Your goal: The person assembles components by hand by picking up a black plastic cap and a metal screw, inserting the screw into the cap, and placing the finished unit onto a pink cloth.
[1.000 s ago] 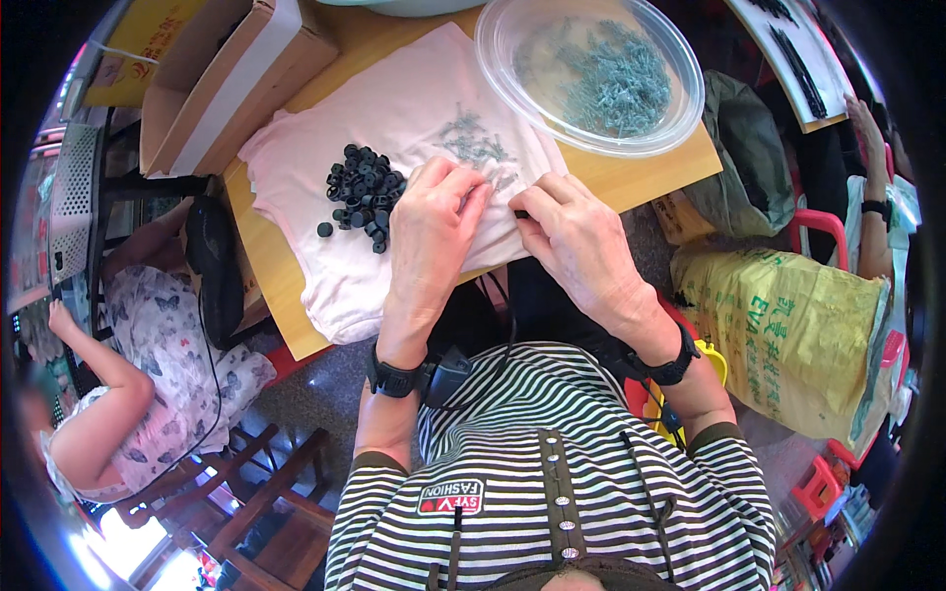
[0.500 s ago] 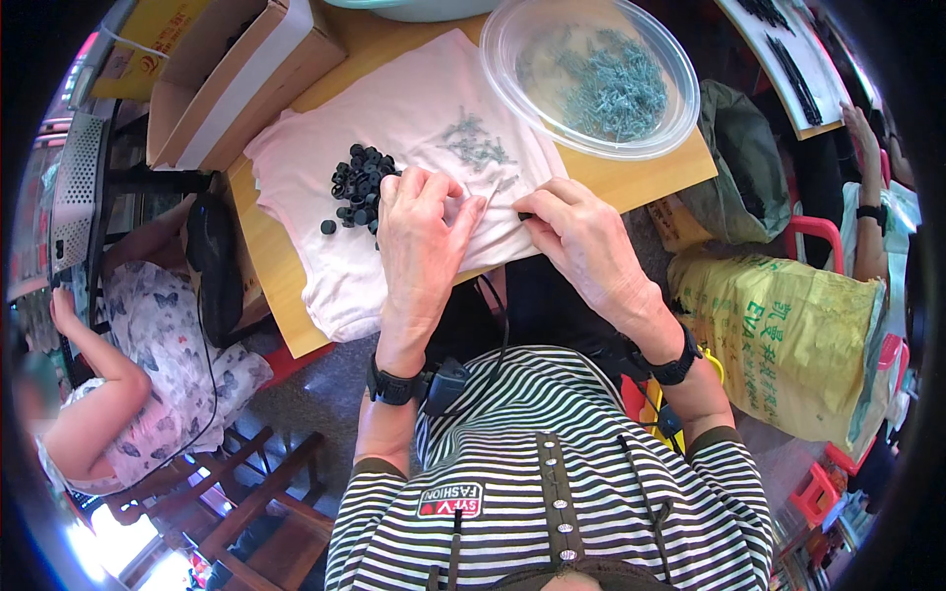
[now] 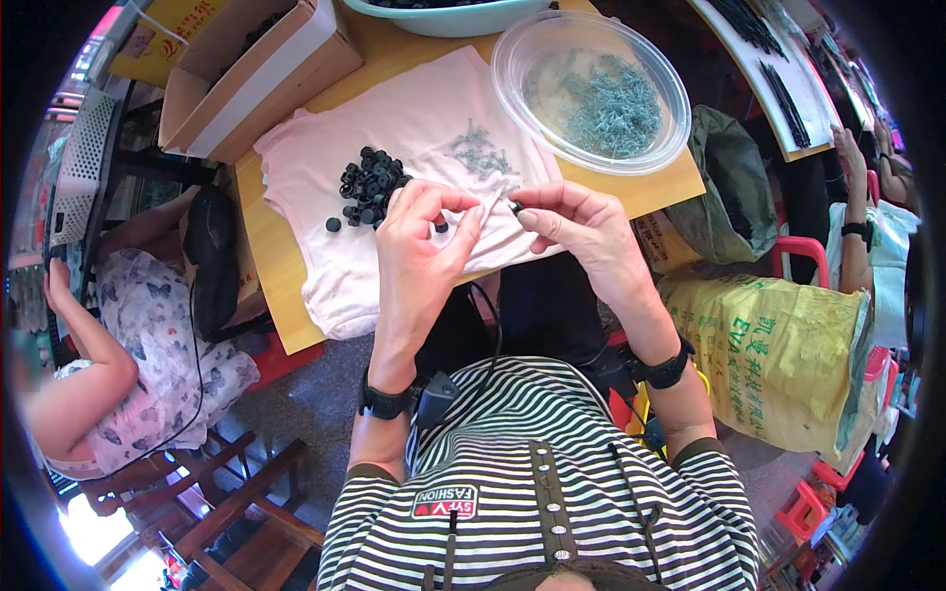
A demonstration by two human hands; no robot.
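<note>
Around a pale pink cloth [image 3: 330, 281] we see the wooden tabletop [image 3: 660, 193], and above the cloth's near right part we hold both hands close together. Between the thumb and forefinger of our right hand [image 3: 583, 225] we pinch a small black cap [image 3: 515, 207], jutting toward the left fingertips across a narrow gap; it is too small for us to tell which way its axis runs. Our left hand [image 3: 422, 244] curls, thumb and forefinger almost meeting, and we cannot tell whether anything thin sits between them. Both wrists come up from beyond the cloth's near edge, palms angled inward. Ahead of the left fingertips, loose metal pins [image 3: 480, 151] lie scattered on the cloth's right half. Toward its left side lies a pile of black caps [image 3: 372, 184], the left hand being nearer. Past the cloth's far right corner stands a clear plastic tub [image 3: 631, 168] holding more pins; past its far left edge, a cardboard box [image 3: 271, 87].
</note>
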